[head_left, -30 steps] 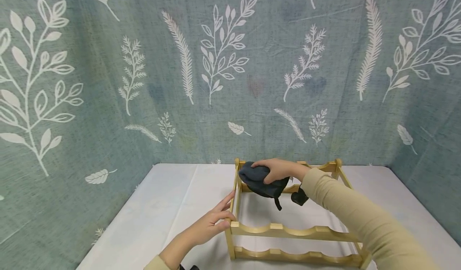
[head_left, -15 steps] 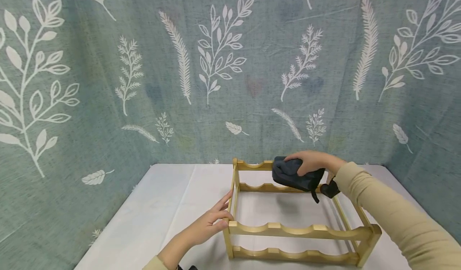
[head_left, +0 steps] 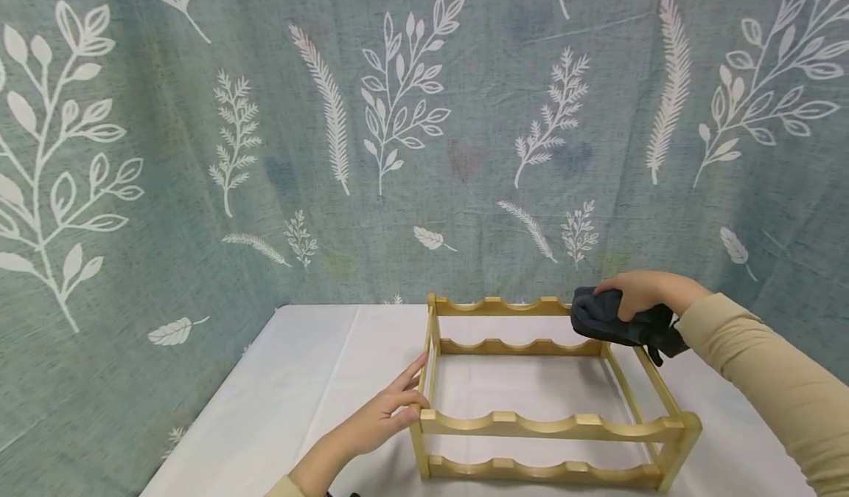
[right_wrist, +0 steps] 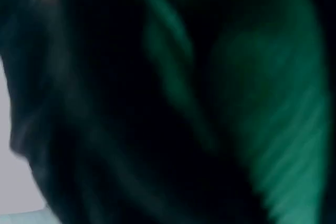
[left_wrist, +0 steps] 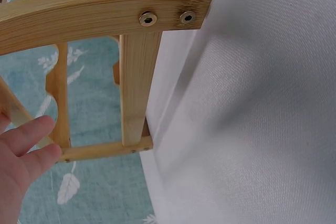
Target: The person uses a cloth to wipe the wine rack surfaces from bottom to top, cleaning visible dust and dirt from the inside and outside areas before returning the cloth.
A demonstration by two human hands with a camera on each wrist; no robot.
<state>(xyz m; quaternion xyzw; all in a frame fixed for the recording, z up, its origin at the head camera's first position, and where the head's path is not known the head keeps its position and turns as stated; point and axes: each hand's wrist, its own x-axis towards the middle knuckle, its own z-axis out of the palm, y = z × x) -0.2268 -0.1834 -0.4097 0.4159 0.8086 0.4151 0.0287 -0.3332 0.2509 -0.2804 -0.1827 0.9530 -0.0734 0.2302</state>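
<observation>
A light wooden rack (head_left: 560, 427) with scalloped rails, in two tiers, stands on the white table. My left hand (head_left: 381, 412) rests on the rack's left side at the front corner, its fingers fairly straight along the top side rail (left_wrist: 21, 116). In my right hand (head_left: 640, 294) is a bunched dark blue cloth (head_left: 597, 316), gripped from above over the rack's back right corner, which it hides. A short black strap (head_left: 655, 355) dangles beneath it. The right wrist view is filled by blurred dark fabric (right_wrist: 105, 129) with a green-lit part.
The white tabletop (head_left: 325, 379) extends left of the rack and a little to its right. A grey-green curtain (head_left: 424, 209) with white leaf prints hangs behind the table and along both sides.
My right hand has carried the dark blue cloth rightward, from the rack's back left to its back right corner. The left hand stays on the rack's left side.
</observation>
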